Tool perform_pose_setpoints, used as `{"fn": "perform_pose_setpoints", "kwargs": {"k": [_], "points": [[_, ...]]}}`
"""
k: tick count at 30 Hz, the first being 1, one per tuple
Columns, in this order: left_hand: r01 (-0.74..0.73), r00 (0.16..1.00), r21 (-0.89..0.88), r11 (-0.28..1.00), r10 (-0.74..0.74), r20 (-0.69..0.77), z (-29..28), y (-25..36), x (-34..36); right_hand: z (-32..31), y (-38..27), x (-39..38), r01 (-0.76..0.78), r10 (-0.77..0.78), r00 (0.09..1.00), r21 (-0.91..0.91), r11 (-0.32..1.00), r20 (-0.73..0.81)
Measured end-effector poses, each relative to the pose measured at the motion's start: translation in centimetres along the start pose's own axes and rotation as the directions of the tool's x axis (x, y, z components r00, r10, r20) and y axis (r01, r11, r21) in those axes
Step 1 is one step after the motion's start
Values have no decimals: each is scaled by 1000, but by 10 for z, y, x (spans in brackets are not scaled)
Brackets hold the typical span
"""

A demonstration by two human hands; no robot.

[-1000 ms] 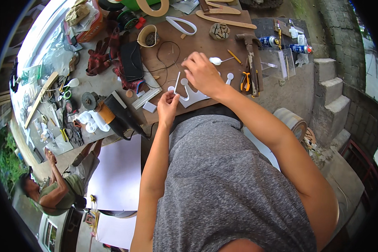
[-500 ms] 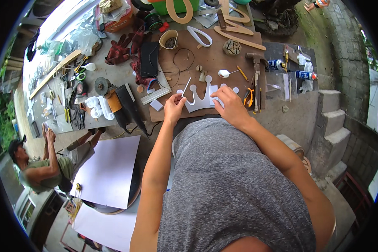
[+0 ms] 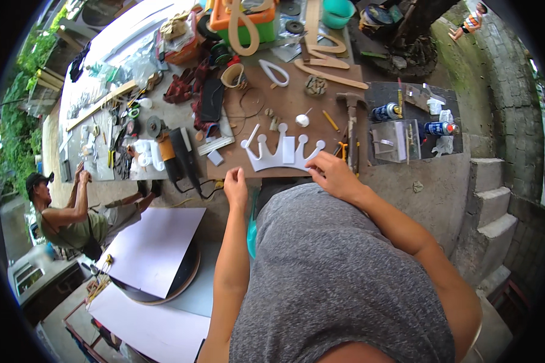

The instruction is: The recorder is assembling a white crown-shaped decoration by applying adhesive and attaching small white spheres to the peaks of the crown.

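Observation:
A white crown-shaped cutout (image 3: 271,158) with round-tipped points lies near the front edge of the brown board. My right hand (image 3: 334,175) has its bent fingers on the cutout's lower right corner. A white rectangular piece (image 3: 289,150) lies on its middle, and a thin white strip (image 3: 254,134) slants over its left point. Off the board's front edge, left of the cutout, my left hand (image 3: 236,186) has thumb and fingertips pressed together. Whether anything small is between them cannot be made out.
Behind the cutout lie a small white bottle (image 3: 302,120), a yellow pencil (image 3: 330,120) and a hammer (image 3: 352,112). An angle grinder (image 3: 169,154) and a small grey-white square (image 3: 215,158) are to the left. Spray cans (image 3: 386,112) stand right. Another person (image 3: 72,212) is at far left.
My left hand has let go of the thin strip and drawn back toward me. My right hand has moved from the rectangular piece to the cutout's lower right corner. The view has shifted.

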State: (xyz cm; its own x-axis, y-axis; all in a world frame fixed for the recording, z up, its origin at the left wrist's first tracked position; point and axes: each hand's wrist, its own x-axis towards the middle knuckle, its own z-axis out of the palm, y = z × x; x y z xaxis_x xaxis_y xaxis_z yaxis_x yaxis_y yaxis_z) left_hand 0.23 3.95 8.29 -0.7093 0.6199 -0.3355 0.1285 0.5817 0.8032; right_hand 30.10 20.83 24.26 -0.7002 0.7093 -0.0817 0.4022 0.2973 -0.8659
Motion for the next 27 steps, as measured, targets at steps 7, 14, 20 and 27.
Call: {"fn": "perform_pose_setpoints", "kwargs": {"k": [7,14,20,27], "points": [[115,981,142,983,-134,139,-11,-67,-100,-19,15,-15,43,-39,997,-52,998,69],[160,924,322,933,-256,284,-34,-114,-117,-38,45,-37,-18,17,1000,-77,997,-4],[369,889,77,926,-376,262,-32,-50,-102,-76,81,-61,-184,166,973,-101,978,-159],[227,932,76,971,-239,274,-14,-22,-92,-76,77,-70,-194,187,979,-82,978,-83]]}}
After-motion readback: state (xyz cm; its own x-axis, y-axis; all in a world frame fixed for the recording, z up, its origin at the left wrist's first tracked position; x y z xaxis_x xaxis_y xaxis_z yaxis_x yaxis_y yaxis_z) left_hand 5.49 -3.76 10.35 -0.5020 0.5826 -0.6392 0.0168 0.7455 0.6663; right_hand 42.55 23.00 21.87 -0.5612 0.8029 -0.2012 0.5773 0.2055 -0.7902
